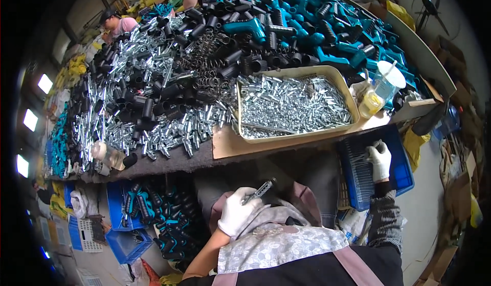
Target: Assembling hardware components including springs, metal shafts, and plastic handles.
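My left hand (239,212), in a white glove, is closed around a short silver metal shaft (262,189) with a dark end, held above my lap. My gloved right hand (379,160) reaches over a blue plastic bin (405,176) at the right, below the table edge. Many thin metal rods (358,168) lie in that bin, just left of the hand. The right fingers are curled together, and what they hold, if anything, cannot be made out.
A cream tray (296,136) of small metal parts stands on the table. Behind and left lie heaps of silver shafts (138,56), springs (204,61), black sleeves (148,108) and teal tool housings (248,28). Bottles (110,155), a plastic cup (376,96) and two other people are nearby.
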{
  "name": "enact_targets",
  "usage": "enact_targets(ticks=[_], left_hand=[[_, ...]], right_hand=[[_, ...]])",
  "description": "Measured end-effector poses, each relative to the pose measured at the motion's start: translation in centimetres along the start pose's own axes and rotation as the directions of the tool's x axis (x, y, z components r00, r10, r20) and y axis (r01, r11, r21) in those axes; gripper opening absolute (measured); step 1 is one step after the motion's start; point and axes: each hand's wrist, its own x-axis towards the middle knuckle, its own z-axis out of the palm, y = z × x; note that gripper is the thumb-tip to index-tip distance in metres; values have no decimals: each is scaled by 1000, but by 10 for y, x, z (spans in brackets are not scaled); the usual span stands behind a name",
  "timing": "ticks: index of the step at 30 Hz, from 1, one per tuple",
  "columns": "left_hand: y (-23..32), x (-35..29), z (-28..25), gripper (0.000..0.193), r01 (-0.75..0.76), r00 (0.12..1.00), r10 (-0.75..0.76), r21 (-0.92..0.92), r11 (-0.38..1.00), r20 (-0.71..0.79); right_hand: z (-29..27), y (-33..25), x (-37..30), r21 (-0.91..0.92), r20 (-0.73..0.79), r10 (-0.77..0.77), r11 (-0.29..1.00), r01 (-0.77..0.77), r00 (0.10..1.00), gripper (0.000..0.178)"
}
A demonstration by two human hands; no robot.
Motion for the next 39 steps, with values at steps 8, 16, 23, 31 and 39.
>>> enact_targets(ticks=[8, 16, 23, 31, 39], left_hand=[[45, 22, -14, 47, -177, 978, 163, -107, 978, -134], [65, 14, -54, 39, -185, 928, 20, -414, 891, -372], [68, 15, -53, 36, -119, 934, -43, -424, 898, -354], [62, 12, -45, 35, -211, 912, 74, -306, 928, -404], [58, 4, -42, 35, -233, 902, 128, -215, 949, -412]], right_hand=[[190, -93, -142, 488, 740, -43, 721, -492, 671, 22], [228, -118, -152, 245, 894, 4, 833, -497, 449, 30], [225, -114, -154, 150, 867, 4, 951, -269, 498, 26], [224, -117, -150, 93, 889, 113, 904, -417, 444, 24], [225, -111, -150, 14, 905, 221, 839, -543, 364, 23]])
